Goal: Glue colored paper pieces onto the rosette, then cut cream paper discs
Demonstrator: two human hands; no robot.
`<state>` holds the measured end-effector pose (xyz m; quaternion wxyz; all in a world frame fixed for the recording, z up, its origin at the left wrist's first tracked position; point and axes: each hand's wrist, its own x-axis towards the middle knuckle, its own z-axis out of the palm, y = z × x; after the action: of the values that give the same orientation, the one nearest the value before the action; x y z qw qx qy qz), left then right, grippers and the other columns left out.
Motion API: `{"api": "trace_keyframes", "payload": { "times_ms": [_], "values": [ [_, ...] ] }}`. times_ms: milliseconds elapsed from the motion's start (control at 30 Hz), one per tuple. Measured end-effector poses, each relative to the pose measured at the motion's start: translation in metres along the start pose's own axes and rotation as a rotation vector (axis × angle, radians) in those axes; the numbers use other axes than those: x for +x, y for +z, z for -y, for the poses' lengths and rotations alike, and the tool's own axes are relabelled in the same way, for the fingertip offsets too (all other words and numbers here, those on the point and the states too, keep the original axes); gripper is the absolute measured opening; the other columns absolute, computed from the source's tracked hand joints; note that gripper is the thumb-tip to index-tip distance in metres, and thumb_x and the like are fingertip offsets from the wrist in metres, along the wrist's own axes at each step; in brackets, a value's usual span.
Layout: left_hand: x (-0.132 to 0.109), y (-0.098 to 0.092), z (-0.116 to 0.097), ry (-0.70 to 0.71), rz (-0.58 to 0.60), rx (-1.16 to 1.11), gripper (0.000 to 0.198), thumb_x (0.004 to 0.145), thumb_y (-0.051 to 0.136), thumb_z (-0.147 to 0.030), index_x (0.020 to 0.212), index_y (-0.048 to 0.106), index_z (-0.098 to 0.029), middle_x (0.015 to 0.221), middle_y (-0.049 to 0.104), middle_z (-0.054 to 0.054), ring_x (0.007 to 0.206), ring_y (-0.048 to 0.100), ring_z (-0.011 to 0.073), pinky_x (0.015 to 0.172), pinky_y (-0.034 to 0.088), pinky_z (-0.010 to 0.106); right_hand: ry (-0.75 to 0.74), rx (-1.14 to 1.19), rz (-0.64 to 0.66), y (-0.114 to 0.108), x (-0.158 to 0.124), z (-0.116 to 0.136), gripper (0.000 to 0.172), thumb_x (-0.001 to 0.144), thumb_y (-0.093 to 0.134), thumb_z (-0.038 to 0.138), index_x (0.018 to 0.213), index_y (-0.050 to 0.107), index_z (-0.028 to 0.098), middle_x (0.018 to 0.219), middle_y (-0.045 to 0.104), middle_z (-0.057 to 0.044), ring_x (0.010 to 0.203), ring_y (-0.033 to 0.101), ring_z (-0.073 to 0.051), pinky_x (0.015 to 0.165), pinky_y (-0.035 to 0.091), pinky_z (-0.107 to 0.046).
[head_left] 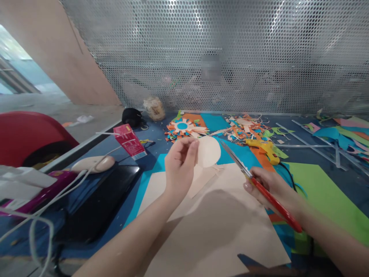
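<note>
Between the thumb and fingers of my left hand (183, 163) is a pale cream paper circle (210, 151), held up above the sheets. My right hand (273, 192) is closed around red-handled scissors (266, 194). Their blades (232, 156) look nearly together and point up and left, close to the circle's right edge but apart from it. Under both hands lie large cream paper sheets (219, 231) with a cut notch near the bottom, on top of blue paper (161, 163). A cut cream strip (203, 181) lies below the circle.
Behind are a layered paper flower (182, 126) and a heap of scraps (245, 129). To the right lie a yellow glue gun (263, 149), green paper (323, 192) and clear sticks (311, 144). On the left are a red drink carton (130, 141), a mouse (93, 164), a phone (100, 204) and cables.
</note>
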<state>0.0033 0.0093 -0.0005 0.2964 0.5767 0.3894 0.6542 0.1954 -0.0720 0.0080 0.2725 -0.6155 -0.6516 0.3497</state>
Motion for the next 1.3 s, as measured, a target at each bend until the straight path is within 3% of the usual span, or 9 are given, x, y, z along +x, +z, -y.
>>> {"api": "trace_keyframes", "payload": {
  "times_ms": [133, 433, 733, 1300],
  "values": [
    [0.004, -0.001, 0.004, -0.037, -0.052, -0.058, 0.012, 0.082, 0.057, -0.030, 0.076, 0.057, -0.019, 0.056, 0.047, -0.005, 0.044, 0.039, 0.0057, 0.039, 0.033, 0.016, -0.030, 0.001, 0.043, 0.000, -0.001, -0.001, 0.036, 0.076, 0.061, 0.045, 0.063, 0.035, 0.022, 0.055, 0.036, 0.006, 0.049, 0.032, -0.010, 0.043, 0.026, -0.023],
    [0.000, 0.000, 0.003, -0.008, 0.044, 0.008, 0.011, 0.078, 0.059, -0.029, 0.075, 0.060, -0.019, 0.065, 0.060, -0.001, 0.057, 0.054, 0.0095, 0.047, 0.041, 0.018, -0.017, 0.035, 0.077, 0.001, -0.001, -0.001, 0.034, 0.077, 0.059, 0.045, 0.066, 0.037, 0.021, 0.059, 0.037, 0.006, 0.053, 0.033, -0.010, 0.047, 0.027, -0.023],
    [-0.010, 0.001, 0.002, 0.074, 0.195, 0.042, 0.009, 0.081, 0.059, -0.027, 0.078, 0.062, -0.019, 0.059, 0.057, -0.002, 0.048, 0.050, 0.0071, 0.041, 0.038, 0.016, 0.025, 0.116, 0.095, 0.000, -0.003, 0.000, 0.033, 0.080, 0.056, 0.043, 0.066, 0.035, 0.022, 0.058, 0.034, 0.007, 0.048, 0.035, -0.008, 0.043, 0.028, -0.022],
    [-0.007, 0.001, -0.002, 0.082, 0.156, 0.025, 0.007, 0.079, 0.061, -0.023, 0.076, 0.065, -0.018, 0.057, 0.058, -0.002, 0.046, 0.049, 0.0057, 0.040, 0.038, 0.015, 0.007, 0.036, 0.057, -0.001, -0.001, 0.001, 0.039, 0.078, 0.055, 0.052, 0.065, 0.034, 0.022, 0.055, 0.032, 0.007, 0.046, 0.032, -0.008, 0.041, 0.025, -0.021]
  ]
}}
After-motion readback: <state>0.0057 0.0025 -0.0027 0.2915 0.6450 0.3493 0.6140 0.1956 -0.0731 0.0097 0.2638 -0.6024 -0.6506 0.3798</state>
